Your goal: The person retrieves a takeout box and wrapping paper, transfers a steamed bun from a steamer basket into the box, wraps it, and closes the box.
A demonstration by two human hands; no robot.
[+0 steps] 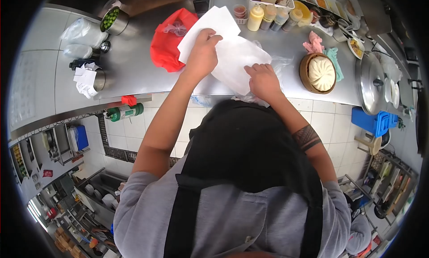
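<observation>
Two pale sheets overlap on the steel counter in front of me: a white paper sheet (214,23) at the back and a translucent white paper sheet (237,57) nearer. My left hand (203,55) is closed, thumb and fingers pinching where the sheets meet. At the near sheet's right edge, my right hand (263,81) has curled fingers gripping the paper. Clear plastic (280,64) lies crumpled beside and beneath that sheet. A red plastic bag (163,46) sits to the left of my left hand. Right of my right hand, a large pleated bun (321,74) fills a round bamboo steamer (305,81).
Squeeze bottles (255,18) stand along the back, near a white basket (292,0). Pink cloth (313,43) and green cloth (333,61) lie by the steamer. A metal pot of limes (118,23) stands at left, a big metal lid (370,84) at right.
</observation>
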